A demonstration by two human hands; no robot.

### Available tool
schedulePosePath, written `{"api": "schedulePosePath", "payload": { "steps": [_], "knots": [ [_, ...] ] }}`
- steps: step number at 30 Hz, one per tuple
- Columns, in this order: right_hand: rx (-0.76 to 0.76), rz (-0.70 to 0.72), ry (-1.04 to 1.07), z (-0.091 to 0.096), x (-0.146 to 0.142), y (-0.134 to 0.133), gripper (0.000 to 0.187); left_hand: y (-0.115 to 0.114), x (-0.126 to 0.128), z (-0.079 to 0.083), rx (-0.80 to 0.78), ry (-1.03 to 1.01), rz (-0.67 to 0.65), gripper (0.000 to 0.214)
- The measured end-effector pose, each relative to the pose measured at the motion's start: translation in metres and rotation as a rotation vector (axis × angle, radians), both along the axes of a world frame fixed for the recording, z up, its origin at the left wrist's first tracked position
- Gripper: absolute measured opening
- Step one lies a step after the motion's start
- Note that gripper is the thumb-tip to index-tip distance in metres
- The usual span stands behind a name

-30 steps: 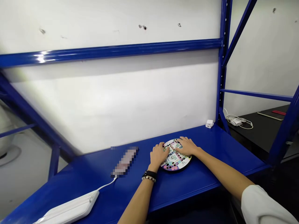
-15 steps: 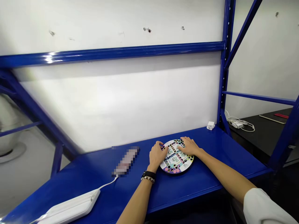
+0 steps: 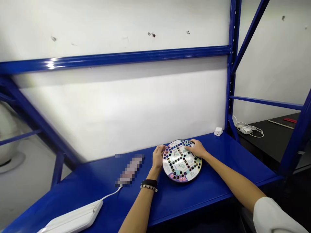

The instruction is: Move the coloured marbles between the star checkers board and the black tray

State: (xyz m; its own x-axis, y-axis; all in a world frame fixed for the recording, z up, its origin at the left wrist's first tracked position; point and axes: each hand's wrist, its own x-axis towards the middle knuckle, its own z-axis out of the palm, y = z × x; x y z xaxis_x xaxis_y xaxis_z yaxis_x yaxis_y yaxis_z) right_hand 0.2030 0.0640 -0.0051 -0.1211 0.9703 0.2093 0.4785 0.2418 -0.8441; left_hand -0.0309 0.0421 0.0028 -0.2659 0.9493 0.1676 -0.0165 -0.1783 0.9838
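Observation:
A round printed game board (image 3: pixel 182 161) with rows of dark holes and coloured patches stands on the blue steel shelf (image 3: pixel 225 168). It looks tilted, with its far side raised towards me. My left hand (image 3: pixel 158 157) grips the board's left rim, fingers curled round the edge. My right hand (image 3: pixel 197 149) lies across the upper right of the board, fingers over the far rim. Black and beaded bracelets circle my left wrist.
A pixelated, blurred object (image 3: pixel 130 170) lies left of the board. A white power bank (image 3: pixel 73 221) with a white cable sits at the near left. A white charger (image 3: pixel 218 131) stands at the back. Steel uprights and a crossbar frame the shelf; a black table (image 3: pixel 274 129) with cables is right.
The board has tipped up, its face now rounder in view and its far edge higher. My left hand has moved to its left rim, and my right hand has shifted slightly up.

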Motion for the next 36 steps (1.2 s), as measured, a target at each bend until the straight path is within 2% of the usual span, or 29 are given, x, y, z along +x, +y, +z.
{"api": "schedulePosePath", "payload": {
  "steps": [2, 4, 8, 10, 13, 15, 17, 19, 21, 25, 28, 36],
  "knots": [
    [-0.075, 0.053, 0.264, 0.005, 0.003, 0.004, 0.037, 0.003, -0.003, -0.002, 0.035, -0.098, -0.023, 0.046],
    [-0.158, 0.109, 0.525, 0.012, 0.009, 0.006, 0.034, 0.005, -0.005, -0.005, 0.055, -0.027, -0.019, 0.048],
    [-0.188, 0.123, 0.927, 0.027, 0.029, 0.013, 0.03, 0.0, -0.005, -0.012, 0.071, 0.478, 0.028, 0.045],
    [-0.16, 0.065, 1.044, 0.032, 0.043, 0.02, 0.027, -0.005, -0.002, -0.015, 0.05, 0.776, -0.02, 0.038],
    [0.012, -0.252, 1.114, 0.035, 0.063, 0.03, 0.024, -0.013, 0.003, -0.017, 0.023, 1.097, -0.116, 0.033],
    [0.213, -0.45, 1.003, 0.035, 0.072, 0.034, 0.029, -0.015, 0.005, -0.017, 0.003, 1.185, -0.12, 0.035],
    [0.403, -0.528, 0.757, 0.035, 0.075, 0.032, 0.028, -0.015, 0.006, -0.016, -0.017, 1.212, -0.112, 0.036],
    [0.514, -0.492, 0.454, 0.035, 0.071, 0.026, 0.023, -0.015, 0.006, -0.015, -0.02, 1.217, -0.119, 0.035],
    [0.541, -0.405, 0.172, 0.035, 0.063, 0.016, 0.019, -0.016, 0.006, -0.014, -0.018, 1.213, -0.127, 0.035],
    [0.465, -0.266, -0.294, 0.033, 0.046, 0.002, 0.01, -0.017, 0.007, -0.012, -0.028, 1.214, -0.143, 0.035],
    [0.344, -0.205, -0.528, 0.028, 0.042, 0.0, 0.009, -0.017, 0.008, -0.012, -0.031, 1.213, -0.145, 0.035],
    [0.013, -0.13, -0.683, 0.015, 0.051, 0.007, 0.01, -0.016, 0.008, -0.012, -0.056, 1.21, -0.148, 0.037]
  ]
}}
